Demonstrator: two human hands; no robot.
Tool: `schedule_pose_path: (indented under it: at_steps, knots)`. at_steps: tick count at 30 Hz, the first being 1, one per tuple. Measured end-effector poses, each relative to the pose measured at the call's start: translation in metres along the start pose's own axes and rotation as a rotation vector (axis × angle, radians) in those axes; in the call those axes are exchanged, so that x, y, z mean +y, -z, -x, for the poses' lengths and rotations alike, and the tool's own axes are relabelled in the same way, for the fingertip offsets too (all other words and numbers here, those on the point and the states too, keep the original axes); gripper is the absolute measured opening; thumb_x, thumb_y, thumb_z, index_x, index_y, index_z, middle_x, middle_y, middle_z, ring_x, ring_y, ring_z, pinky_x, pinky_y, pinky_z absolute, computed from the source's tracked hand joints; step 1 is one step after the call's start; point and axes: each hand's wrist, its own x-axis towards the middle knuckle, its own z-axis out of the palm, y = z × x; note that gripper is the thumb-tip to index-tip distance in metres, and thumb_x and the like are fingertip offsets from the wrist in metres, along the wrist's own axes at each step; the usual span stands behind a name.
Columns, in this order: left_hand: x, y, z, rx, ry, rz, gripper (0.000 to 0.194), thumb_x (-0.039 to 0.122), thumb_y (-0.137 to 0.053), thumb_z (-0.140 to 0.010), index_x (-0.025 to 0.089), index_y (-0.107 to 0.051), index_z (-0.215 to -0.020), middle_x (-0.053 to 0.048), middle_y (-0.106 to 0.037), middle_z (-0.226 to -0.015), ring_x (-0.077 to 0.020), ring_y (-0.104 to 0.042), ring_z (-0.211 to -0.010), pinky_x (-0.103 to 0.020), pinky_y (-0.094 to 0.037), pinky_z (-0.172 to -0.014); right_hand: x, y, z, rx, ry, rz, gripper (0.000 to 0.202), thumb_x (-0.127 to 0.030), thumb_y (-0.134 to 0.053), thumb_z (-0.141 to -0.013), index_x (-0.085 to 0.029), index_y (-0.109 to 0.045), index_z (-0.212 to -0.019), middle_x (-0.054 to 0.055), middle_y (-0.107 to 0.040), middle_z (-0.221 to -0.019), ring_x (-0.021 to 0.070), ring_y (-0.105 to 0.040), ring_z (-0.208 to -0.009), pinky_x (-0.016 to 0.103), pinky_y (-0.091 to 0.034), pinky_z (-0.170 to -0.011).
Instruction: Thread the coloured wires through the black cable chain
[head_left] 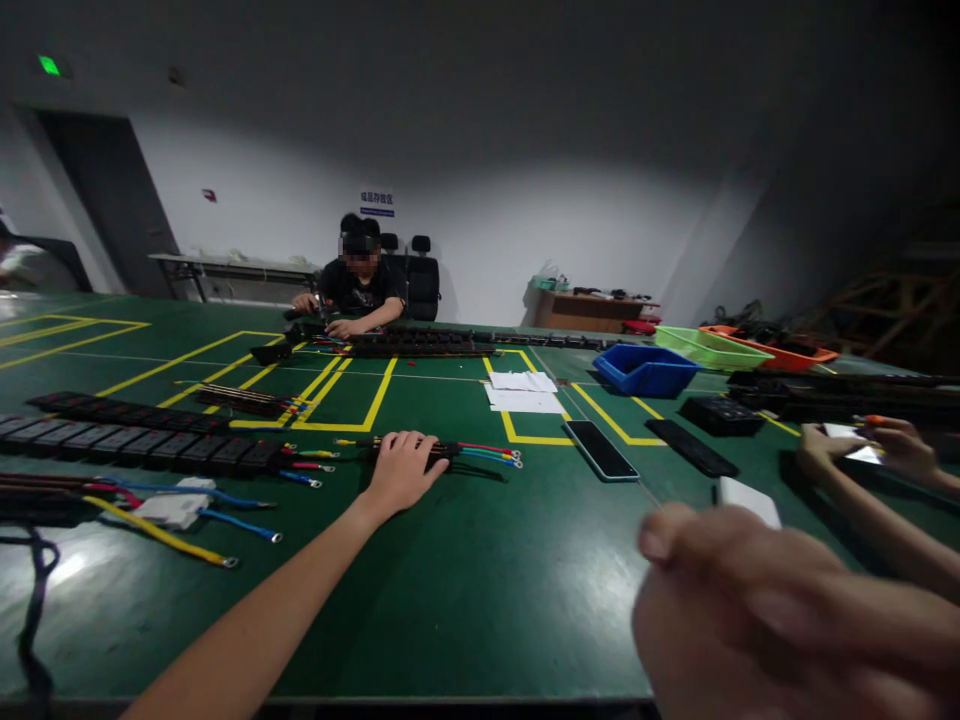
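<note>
Left hand (405, 468) is spanning and holding one black block (369, 453) from above; block is lying mid-tabletop (465, 610), well in from the near edge. Right hand (780, 610) is curling above the near right corner, blurred; cannot tell whether it is holding anything. Risk, judged: wires (484, 449) are fanning from the block's right end, so a careless rightward slide may be catching their lugs on the phone (600, 449). Exact wire count: unclear. Counts, outward: one phone; two paper sheets (523, 400); three bins, blue (645, 375), green (712, 350), orange (810, 352), sitting toward the far right corner.
</note>
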Motion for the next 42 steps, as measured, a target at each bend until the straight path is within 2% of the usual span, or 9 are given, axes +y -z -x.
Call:
schedule_pose_path:
  at_steps: [2,5,8,16,19,22,27,32,42]
  knots:
    - [-0.001,0.000,-0.001,0.009,-0.008,0.003,0.048,0.055,-0.042,-0.099,0.021,-0.065,-0.123,-0.012,-0.068,-0.119,-0.0301,-0.058,-0.113,-0.048,-0.037,-0.101,0.012,-0.034,-0.019,0.077,-0.034,-0.096,0.003,-0.031,-0.068,-0.086,-0.030,-0.067,-0.088,0.001,-0.055,-0.077,0.0192,-0.057,-0.077,0.040,-0.054,-0.077]
    - [-0.001,0.000,-0.001,0.029,-0.012,0.012,0.048,0.055,-0.041,-0.099,0.021,-0.064,-0.123,-0.012,-0.068,-0.119,-0.0298,-0.058,-0.112,-0.047,-0.037,-0.100,0.031,-0.057,-0.040,0.054,-0.317,-0.239,0.014,-0.019,-0.072,-0.074,-0.025,-0.063,-0.083,0.000,-0.057,-0.082,0.0176,-0.058,-0.082,0.037,-0.054,-0.079]
    - [-0.002,-0.001,-0.001,0.036,-0.020,0.008,0.047,0.054,-0.041,-0.100,0.021,-0.064,-0.123,-0.012,-0.068,-0.118,-0.0296,-0.059,-0.112,-0.047,-0.036,-0.101,0.046,-0.055,-0.045,0.085,-0.493,-0.308,0.018,-0.017,-0.073,-0.070,-0.024,-0.060,-0.081,-0.001,-0.058,-0.084,0.0157,-0.057,-0.084,0.035,-0.053,-0.082]
    - [-0.001,-0.001,-0.001,0.036,-0.015,0.015,0.048,0.055,-0.039,-0.100,0.021,-0.065,-0.122,-0.012,-0.068,-0.119,-0.0294,-0.058,-0.112,-0.048,-0.035,-0.102,0.073,-0.046,-0.049,0.141,-0.643,-0.324,0.026,-0.017,-0.076,-0.062,-0.021,-0.055,-0.075,-0.004,-0.054,-0.078,0.0123,-0.059,-0.080,0.028,-0.054,-0.079]
    - [-0.001,0.000,-0.001,0.020,-0.010,0.030,0.049,0.056,-0.039,-0.099,0.021,-0.065,-0.123,-0.012,-0.068,-0.120,-0.0297,-0.058,-0.113,-0.049,-0.036,-0.103,0.101,-0.038,-0.061,0.115,-0.676,-0.252,0.025,-0.021,-0.075,-0.062,-0.021,-0.054,-0.075,-0.004,-0.053,-0.073,0.0116,-0.058,-0.071,0.025,-0.052,-0.067]
    - [-0.001,0.002,-0.001,-0.001,0.003,0.053,0.049,0.056,-0.039,-0.099,0.023,-0.065,-0.124,-0.011,-0.068,-0.122,-0.0296,-0.058,-0.115,-0.049,-0.036,-0.105,0.141,-0.016,-0.078,0.174,-0.639,-0.089,0.025,-0.024,-0.071,-0.060,-0.021,-0.056,-0.079,-0.005,-0.051,-0.067,0.0083,-0.045,-0.055,0.020,-0.035,-0.048]
    - [-0.001,0.005,-0.002,-0.029,0.009,0.050,0.049,0.056,-0.040,-0.099,0.021,-0.064,-0.126,-0.011,-0.068,-0.123,-0.0298,-0.058,-0.117,-0.050,-0.036,-0.106,0.207,0.035,-0.088,0.306,-0.522,0.372,0.024,-0.037,-0.063,-0.063,-0.020,-0.056,-0.078,-0.003,-0.055,-0.068,0.0105,-0.041,-0.053,0.024,-0.030,-0.048]
    - [-0.002,0.003,-0.003,-0.023,0.002,0.031,0.051,0.056,-0.040,-0.099,0.020,-0.064,-0.126,-0.012,-0.067,-0.125,-0.0303,-0.057,-0.118,-0.051,-0.035,-0.107,0.230,0.058,-0.074,0.153,-0.432,0.744,0.022,-0.039,-0.055,-0.073,-0.019,-0.060,-0.079,0.002,-0.061,-0.069,0.0177,-0.054,-0.062,0.028,-0.038,-0.059]
    - [-0.004,0.002,-0.003,-0.030,-0.004,0.052,0.052,0.057,-0.038,-0.100,0.021,-0.064,-0.126,-0.011,-0.067,-0.125,-0.0294,-0.058,-0.119,-0.052,-0.035,-0.108,0.217,0.035,-0.055,-0.382,-0.207,1.128,0.027,-0.035,-0.049,-0.092,-0.021,-0.072,-0.092,0.003,-0.067,-0.069,0.0175,-0.058,-0.064,0.027,-0.036,-0.063]
